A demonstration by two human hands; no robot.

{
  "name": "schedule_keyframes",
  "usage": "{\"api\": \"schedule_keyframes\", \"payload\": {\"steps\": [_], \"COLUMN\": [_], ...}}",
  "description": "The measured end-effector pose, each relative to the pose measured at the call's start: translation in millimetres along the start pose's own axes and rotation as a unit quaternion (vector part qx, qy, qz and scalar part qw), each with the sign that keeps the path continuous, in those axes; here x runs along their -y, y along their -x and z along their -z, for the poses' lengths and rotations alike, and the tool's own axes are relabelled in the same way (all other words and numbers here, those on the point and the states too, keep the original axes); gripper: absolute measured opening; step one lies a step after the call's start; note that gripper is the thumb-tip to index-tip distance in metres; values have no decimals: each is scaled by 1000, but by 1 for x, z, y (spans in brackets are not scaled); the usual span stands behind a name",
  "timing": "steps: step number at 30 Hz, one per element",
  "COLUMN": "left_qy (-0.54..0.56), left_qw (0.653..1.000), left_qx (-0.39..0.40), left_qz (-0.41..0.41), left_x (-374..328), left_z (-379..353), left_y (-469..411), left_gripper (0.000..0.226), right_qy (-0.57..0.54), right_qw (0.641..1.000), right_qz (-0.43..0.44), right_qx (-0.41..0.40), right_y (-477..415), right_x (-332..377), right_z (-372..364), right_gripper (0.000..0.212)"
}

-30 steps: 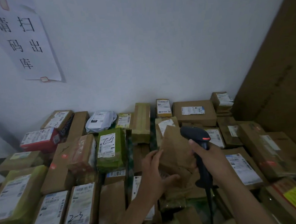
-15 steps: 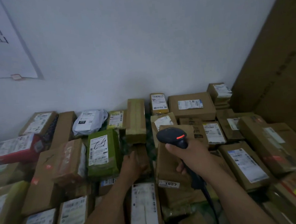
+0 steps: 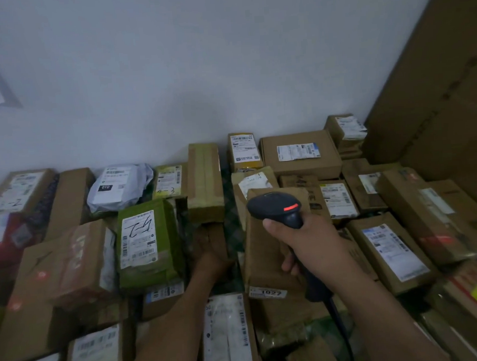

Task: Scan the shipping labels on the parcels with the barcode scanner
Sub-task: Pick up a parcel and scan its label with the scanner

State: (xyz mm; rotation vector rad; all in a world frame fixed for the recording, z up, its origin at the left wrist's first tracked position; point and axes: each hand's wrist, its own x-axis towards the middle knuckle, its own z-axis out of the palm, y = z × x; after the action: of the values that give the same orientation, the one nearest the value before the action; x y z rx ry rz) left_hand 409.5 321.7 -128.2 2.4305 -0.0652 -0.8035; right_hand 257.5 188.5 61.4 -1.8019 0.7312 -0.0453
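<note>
While right hand (image 3: 305, 240) grips barcode scanner (image 3: 275, 206) | left hand (image 3: 212, 259) on brown parcel (image 3: 211, 233), grip unclear

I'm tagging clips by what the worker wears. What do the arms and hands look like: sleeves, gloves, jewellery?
Both forearms are bare to the frame's edge, no sleeves in view. The left hand and right hand wear no gloves. No watch, band or ring shows, though dim light hides fine detail.
</note>
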Motion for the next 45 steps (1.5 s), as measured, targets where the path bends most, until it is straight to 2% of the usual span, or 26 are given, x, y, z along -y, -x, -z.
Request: {"api": "schedule_keyframes", "payload": {"steps": [2,7,11,16,18,19,21,23,24,27,30,32,34,36,39,41,45], "left_qy": [24,-4,12,180,301,383,542,635,649,611,499,370,295,305,314,324,321], "left_qw": [999,995,975,924,897,877,815,758,749,776,837,892,924,929,925,915,908], "left_qx": [-31,-95,-199,-279,-260,-225,-126,-41,-13,-28,-57,-51,-48,-52,-142,-196,-253], "left_qz": [-25,-30,-99,-190,-192,-184,-160,-139,-136,-152,-218,-255,-237,-204,-159,-139,-91], "left_x": [3,-11,-13,-16,-20,-23,-30,-34,-35,-34,-29,-24,-17,-9,12,30,60], "left_z": [5,31,49,76,84,86,90,91,90,87,90,95,98,101,108,115,130], "left_y": [5,43,100,174,201,214,235,251,257,269,278,286,289,289,285,280,270], "left_gripper": [111,88,79,57,41,30,19,27,33,34,34,56,71,67,40,40,49], "right_qy": [3,-13,-47,-163,-214,-236,-271,-314,-332,-350,-326,-299,-270,-232,-166,-128,-16], "right_qw": [1000,1000,999,986,975,970,960,945,938,930,939,948,956,964,974,975,973], "right_qz": [1,12,10,-11,5,9,5,6,13,46,72,88,107,121,139,158,187], "right_qx": [2,11,16,31,51,59,71,90,99,104,79,58,45,50,69,87,132], "right_y": [0,5,16,47,60,66,74,84,90,105,115,122,127,131,135,139,144], "right_x": [1,3,5,5,4,4,4,6,6,11,14,17,18,21,21,22,22], "right_z": [0,3,8,18,18,17,13,6,3,-4,-8,-9,-10,-8,-1,5,4], "right_gripper": [25,20,22,45,55,57,56,55,52,39,35,44,50,38,13,12,21]}}
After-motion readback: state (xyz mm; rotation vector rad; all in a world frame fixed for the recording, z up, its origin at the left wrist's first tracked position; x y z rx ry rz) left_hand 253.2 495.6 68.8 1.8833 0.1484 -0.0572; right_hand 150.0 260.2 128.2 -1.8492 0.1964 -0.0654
